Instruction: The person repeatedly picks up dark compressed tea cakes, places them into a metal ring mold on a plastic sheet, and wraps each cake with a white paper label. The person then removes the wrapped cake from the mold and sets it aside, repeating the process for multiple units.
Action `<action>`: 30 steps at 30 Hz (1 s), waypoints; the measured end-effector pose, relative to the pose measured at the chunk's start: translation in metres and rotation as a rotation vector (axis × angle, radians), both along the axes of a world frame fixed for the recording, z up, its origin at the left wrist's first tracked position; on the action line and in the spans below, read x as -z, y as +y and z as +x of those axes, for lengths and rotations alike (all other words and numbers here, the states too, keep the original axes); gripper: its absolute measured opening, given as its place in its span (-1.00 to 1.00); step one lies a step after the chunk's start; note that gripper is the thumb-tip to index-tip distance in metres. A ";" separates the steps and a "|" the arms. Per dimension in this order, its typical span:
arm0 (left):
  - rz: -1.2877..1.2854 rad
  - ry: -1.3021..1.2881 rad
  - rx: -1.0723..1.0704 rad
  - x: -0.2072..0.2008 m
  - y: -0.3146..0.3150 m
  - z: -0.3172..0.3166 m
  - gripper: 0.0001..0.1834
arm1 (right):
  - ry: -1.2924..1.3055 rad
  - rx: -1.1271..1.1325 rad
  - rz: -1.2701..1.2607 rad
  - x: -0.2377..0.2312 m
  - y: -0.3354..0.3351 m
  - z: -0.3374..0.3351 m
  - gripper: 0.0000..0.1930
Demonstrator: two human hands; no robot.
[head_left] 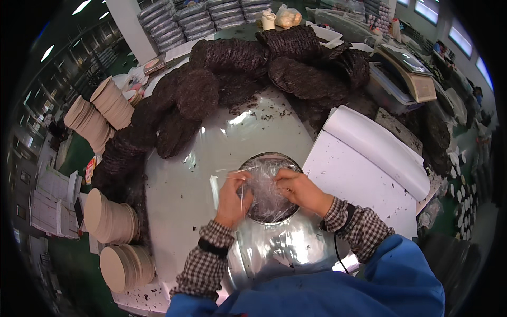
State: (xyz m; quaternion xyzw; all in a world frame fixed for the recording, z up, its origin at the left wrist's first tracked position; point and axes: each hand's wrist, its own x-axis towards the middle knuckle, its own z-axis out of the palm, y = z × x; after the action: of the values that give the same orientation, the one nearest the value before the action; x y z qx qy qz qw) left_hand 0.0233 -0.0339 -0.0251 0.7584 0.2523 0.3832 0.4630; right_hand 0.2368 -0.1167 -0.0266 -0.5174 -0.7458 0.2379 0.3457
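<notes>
**Asker:** Where does this take place?

**Describer:** Workshop surroundings, seen from above. A shiny metal-covered tabletop [179, 185] is littered with dark crumbs. Heaped along its far edge lie many dark round pressed cakes [248, 68], rough and fibrous. At the left stand rows of pale round discs [108, 216], stacked on edge. A pad of white paper sheets [364, 174] lies to the right.

**Asker:** What are the hands doing?

**Describer:** Both come up from the lower edge in checked cuffs and blue sleeves. Between them, just in front of the person, one dark round cake [268, 193] lies in a round metal rim under a sheet of clear crinkled film [264, 174]. The left hand [232, 201] has its fingers pinched on the film at the cake's left side. The right hand [301, 191] has its fingers bent and pressing the film at the right side.

**Asker:** How far along does the wrapping look?

**Describer:** I judge it partway. The film already covers the top, wrinkled and glinting, but its edges look loose and not yet folded flat. The large heap of bare cakes suggests much remains.
</notes>
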 end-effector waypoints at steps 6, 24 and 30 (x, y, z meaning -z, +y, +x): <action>0.558 0.519 -0.072 -0.014 -0.049 0.013 -0.42 | -0.353 -0.128 -0.179 -0.035 0.022 0.011 -0.73; 0.589 0.792 -0.128 0.005 -0.010 0.057 -0.49 | -0.197 1.022 -0.151 -0.036 -0.103 0.272 -0.02; 0.644 0.724 -0.113 0.019 -0.005 0.058 -0.42 | -0.414 1.082 -0.137 0.041 -0.288 0.317 -0.09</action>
State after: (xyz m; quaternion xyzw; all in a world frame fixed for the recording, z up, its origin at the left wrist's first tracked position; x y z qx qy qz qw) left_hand 0.0809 -0.0386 -0.0437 0.9327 0.3067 0.1778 0.0657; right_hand 0.5533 -0.4042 -0.0677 -0.8816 -0.4104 -0.0309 0.2309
